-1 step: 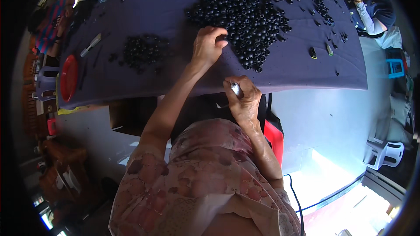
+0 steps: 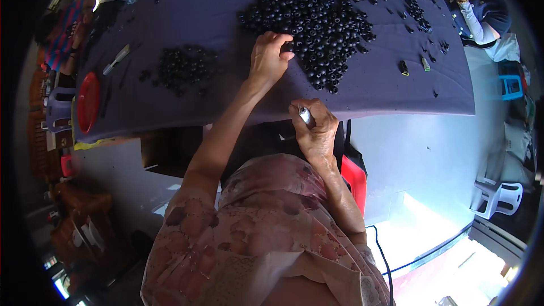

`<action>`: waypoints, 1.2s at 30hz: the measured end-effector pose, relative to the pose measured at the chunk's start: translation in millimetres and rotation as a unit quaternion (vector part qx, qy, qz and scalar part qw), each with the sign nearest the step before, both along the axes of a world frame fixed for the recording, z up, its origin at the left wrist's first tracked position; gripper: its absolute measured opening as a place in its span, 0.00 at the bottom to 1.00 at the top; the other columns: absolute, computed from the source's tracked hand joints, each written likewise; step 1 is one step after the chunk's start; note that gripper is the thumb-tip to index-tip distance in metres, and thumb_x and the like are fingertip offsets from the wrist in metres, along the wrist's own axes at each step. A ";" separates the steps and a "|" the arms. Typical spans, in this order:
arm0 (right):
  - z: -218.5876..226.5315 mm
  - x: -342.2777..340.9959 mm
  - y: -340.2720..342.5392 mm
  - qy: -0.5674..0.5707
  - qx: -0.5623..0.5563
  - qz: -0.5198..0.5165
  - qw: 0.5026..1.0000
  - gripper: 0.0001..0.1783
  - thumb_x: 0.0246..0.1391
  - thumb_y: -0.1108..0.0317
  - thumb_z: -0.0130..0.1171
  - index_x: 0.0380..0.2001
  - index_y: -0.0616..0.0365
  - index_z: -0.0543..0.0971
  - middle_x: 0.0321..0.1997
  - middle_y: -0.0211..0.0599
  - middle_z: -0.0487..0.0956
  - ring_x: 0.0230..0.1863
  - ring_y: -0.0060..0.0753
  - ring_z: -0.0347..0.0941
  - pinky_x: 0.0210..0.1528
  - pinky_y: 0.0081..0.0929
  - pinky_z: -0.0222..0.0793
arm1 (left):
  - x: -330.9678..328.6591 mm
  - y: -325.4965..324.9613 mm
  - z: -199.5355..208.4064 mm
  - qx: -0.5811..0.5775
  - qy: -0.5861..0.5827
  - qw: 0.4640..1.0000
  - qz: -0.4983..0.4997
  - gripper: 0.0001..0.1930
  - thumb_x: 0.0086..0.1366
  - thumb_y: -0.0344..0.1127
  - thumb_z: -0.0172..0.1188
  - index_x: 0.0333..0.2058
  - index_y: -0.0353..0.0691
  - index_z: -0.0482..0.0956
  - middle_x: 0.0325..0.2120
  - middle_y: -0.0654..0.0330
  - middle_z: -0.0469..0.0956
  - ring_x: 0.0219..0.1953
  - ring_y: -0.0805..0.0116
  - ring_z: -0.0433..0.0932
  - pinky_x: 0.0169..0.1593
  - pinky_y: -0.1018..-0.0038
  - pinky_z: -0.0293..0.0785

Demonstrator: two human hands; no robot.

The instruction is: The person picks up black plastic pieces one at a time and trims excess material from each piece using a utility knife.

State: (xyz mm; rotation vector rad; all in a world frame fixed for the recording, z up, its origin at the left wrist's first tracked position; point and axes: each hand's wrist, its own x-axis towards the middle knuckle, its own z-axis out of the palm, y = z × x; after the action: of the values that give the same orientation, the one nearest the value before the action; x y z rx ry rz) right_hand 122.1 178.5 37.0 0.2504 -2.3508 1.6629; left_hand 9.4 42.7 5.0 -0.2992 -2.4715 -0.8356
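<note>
At the near edge of the counter [image 2: 385, 88], the right hand [image 2: 318, 129] is closed around a slim silvery object [image 2: 305, 114]. Beyond it, the left hand [image 2: 271, 56] is half curled, thumb and forefinger bent toward each other, beside the near side of a large heap of black bead-like pieces [image 2: 314, 20]. A smaller heap [image 2: 187, 67] lies to the left, with a red basin [image 2: 89, 102] farther left; a short dark cylinder [image 2: 404, 68] and a pale-green cylinder [image 2: 426, 64] lie to the right. A co-worker's sleeve [image 2: 479, 31] is noted at far right.

Risk, as judged: a brush of the left hand against the large heap could send round pieces rolling off the near edge (no raised lip is visible there). If the silvery object is pointed, a slack grip could endanger the left fingers.

Not verified: whether the left fingertips pinch a piece, dark against dark; the silvery object's full length, covered by the fist; the large heap's far limit, cut off above.
</note>
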 end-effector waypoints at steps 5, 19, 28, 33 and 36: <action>-2.3 0.9 1.9 -0.038 -0.025 0.002 0.999 0.05 0.39 0.76 0.59 0.24 0.60 0.74 0.23 0.39 0.74 0.23 0.37 0.72 0.24 0.25 0.65 | -6.4 6.5 -8.0 0.072 -0.054 0.996 0.004 0.14 0.44 0.25 0.60 0.33 0.40 0.75 0.29 0.58 0.72 0.35 0.59 0.70 0.40 0.69 0.67; -0.2 9.5 -3.7 -0.061 0.020 0.005 0.998 0.06 0.41 0.73 0.59 0.25 0.60 0.74 0.22 0.39 0.74 0.21 0.36 0.71 0.24 0.25 0.66 | 13.4 -4.2 -14.0 0.097 0.033 0.995 -0.016 0.12 0.47 0.21 0.57 0.32 0.41 0.76 0.28 0.59 0.74 0.31 0.63 0.73 0.35 0.73 0.69; 25.8 -1.1 -0.2 -0.179 -0.138 0.036 0.974 0.05 0.46 0.71 0.58 0.28 0.59 0.75 0.21 0.19 0.71 0.23 0.10 0.61 0.27 0.11 0.57 | 79.7 -8.2 35.1 0.635 -0.185 0.725 -0.192 0.09 0.55 0.22 0.53 0.36 0.33 0.74 0.32 0.57 0.76 0.29 0.71 0.75 0.36 0.77 0.72; 28.7 -5.1 2.1 -0.161 -0.248 0.070 0.953 0.02 0.47 0.74 0.56 0.25 0.60 0.73 0.22 0.20 0.71 0.25 0.10 0.61 0.28 0.11 0.57 | 90.7 7.2 58.7 0.684 -0.177 0.666 -0.239 0.12 0.58 0.26 0.51 0.42 0.36 0.71 0.32 0.56 0.73 0.28 0.71 0.72 0.35 0.76 0.70; 29.7 -1.2 2.6 -0.145 -0.255 0.072 0.953 0.01 0.48 0.75 0.55 0.25 0.61 0.73 0.24 0.21 0.71 0.26 0.11 0.61 0.29 0.11 0.57 | 90.1 11.7 59.4 0.688 -0.174 0.662 -0.241 0.13 0.59 0.29 0.51 0.43 0.36 0.71 0.31 0.57 0.72 0.28 0.73 0.70 0.36 0.77 0.67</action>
State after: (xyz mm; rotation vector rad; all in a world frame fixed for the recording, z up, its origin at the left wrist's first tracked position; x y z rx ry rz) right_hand 120.9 181.1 66.7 0.0785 -2.0179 2.4506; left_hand 99.4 54.4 64.4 -0.1977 -1.2752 -2.8379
